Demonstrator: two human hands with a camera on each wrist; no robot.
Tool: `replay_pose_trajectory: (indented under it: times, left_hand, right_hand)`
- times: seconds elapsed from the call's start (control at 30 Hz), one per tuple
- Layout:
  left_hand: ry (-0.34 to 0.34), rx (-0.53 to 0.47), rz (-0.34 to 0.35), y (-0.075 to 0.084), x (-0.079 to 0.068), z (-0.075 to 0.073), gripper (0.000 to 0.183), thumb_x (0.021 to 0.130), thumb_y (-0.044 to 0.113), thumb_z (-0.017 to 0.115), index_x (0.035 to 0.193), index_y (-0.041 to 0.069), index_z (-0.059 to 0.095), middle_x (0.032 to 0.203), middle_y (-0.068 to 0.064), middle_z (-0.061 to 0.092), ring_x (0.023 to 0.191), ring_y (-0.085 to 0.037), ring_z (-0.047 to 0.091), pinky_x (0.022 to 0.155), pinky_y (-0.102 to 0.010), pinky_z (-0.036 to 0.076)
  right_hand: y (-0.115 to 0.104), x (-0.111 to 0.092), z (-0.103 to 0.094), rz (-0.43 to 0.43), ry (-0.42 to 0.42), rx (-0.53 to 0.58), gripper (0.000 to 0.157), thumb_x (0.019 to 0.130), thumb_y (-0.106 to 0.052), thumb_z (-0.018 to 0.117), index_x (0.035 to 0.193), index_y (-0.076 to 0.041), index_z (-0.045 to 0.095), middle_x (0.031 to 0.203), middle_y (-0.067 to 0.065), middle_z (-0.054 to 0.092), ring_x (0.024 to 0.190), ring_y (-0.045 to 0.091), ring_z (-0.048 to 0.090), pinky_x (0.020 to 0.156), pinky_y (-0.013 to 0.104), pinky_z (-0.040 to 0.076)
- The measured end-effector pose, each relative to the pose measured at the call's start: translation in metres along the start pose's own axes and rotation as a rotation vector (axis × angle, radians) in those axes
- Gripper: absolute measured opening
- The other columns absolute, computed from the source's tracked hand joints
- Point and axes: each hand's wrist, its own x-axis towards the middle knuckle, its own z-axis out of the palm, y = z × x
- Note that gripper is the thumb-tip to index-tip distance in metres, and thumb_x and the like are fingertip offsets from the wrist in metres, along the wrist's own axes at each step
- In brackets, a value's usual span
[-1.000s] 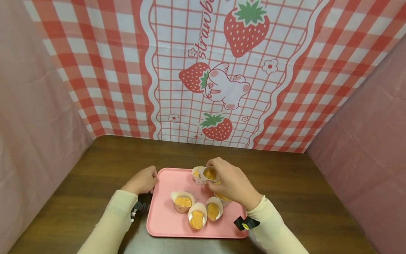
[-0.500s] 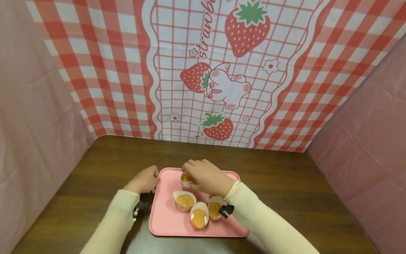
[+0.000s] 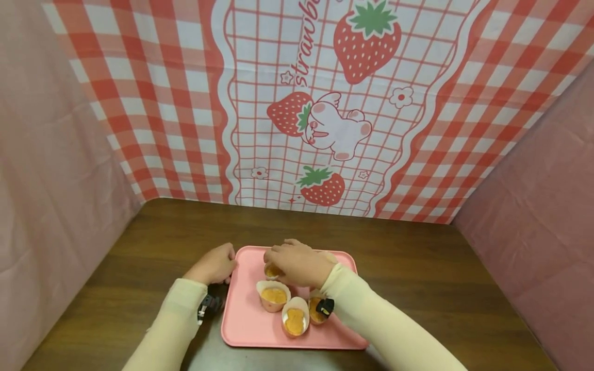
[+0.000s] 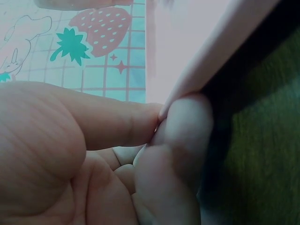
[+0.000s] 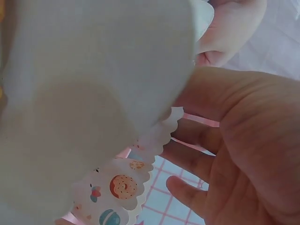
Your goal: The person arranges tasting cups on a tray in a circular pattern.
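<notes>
My left hand (image 3: 214, 264) pinches the left rim of the pink tray (image 3: 246, 324) between thumb and finger, seen close in the left wrist view. At the tray's far left part, my right hand (image 3: 299, 262) holds a cupcake (image 3: 272, 271) in a paper cup from above; its fingers hide most of it. In the right wrist view the fingers reach a scalloped paper rim (image 5: 171, 126). Nearer me stand more cupcakes with orange-yellow tops: one at left (image 3: 274, 295), one in front (image 3: 294, 322), and one (image 3: 315, 312) partly covered by the right wrist.
A pale cup (image 3: 328, 256) peeks out behind the right wrist. The brown wooden table (image 3: 408, 268) surrounds the tray. A red-and-white strawberry cloth (image 3: 325, 129) hangs at the back. A blurred pale paper cup (image 5: 93, 93) fills much of the right wrist view.
My right hand has carried the cupcake left from the tray's far middle to its far left part, then lowered slightly. The left hand stays on the tray's rim.
</notes>
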Motion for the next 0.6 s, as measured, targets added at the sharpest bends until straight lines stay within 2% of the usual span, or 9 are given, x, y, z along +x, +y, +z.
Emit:
replay_pose_trajectory:
  times: [0.27, 0.4, 0.47, 0.6]
  left_hand:
    - [-0.009, -0.004, -0.011, 0.000, 0.000, 0.001, 0.011, 0.099, 0.007, 0.055, 0.089, 0.005, 0.050, 0.063, -0.009, 0.059, 0.050, -0.017, 0.053, 0.050, -0.028, 0.042]
    - [-0.011, -0.010, -0.006, 0.000, 0.000, 0.001, 0.012, 0.100, 0.007, 0.054, 0.089, 0.005, 0.050, 0.064, -0.009, 0.059, 0.050, -0.017, 0.053, 0.050, -0.029, 0.043]
    - [-0.012, -0.014, -0.001, 0.001, 0.000, 0.002, 0.012, 0.100, 0.007, 0.054, 0.089, 0.005, 0.050, 0.065, -0.009, 0.059, 0.051, -0.018, 0.054, 0.050, -0.029, 0.043]
    - [-0.015, -0.008, -0.009, 0.000, 0.000, 0.002, 0.011, 0.101, 0.007, 0.055, 0.091, 0.005, 0.051, 0.066, -0.009, 0.059, 0.051, -0.018, 0.053, 0.051, -0.030, 0.043]
  right_hand:
    - [0.004, -0.001, 0.002, -0.003, -0.006, 0.047, 0.041, 0.095, -0.030, 0.076, 0.131, -0.016, 0.063, 0.119, -0.003, 0.069, 0.118, 0.014, 0.064, 0.118, 0.050, 0.035]
    - [0.016, -0.015, -0.006, 0.032, 0.027, 0.193, 0.051, 0.094, -0.025, 0.077, 0.139, -0.011, 0.058, 0.131, 0.004, 0.065, 0.127, 0.019, 0.059, 0.120, 0.048, 0.032]
    - [0.026, -0.030, -0.012, 0.072, 0.078, 0.285, 0.053, 0.094, -0.023, 0.076, 0.142, -0.010, 0.056, 0.136, 0.007, 0.063, 0.131, 0.022, 0.056, 0.118, 0.047, 0.035]
    - [0.050, -0.066, -0.009, 0.183, 0.267, 0.378, 0.048, 0.094, -0.016, 0.075, 0.139, -0.009, 0.057, 0.135, 0.009, 0.063, 0.128, 0.025, 0.059, 0.106, 0.045, 0.048]
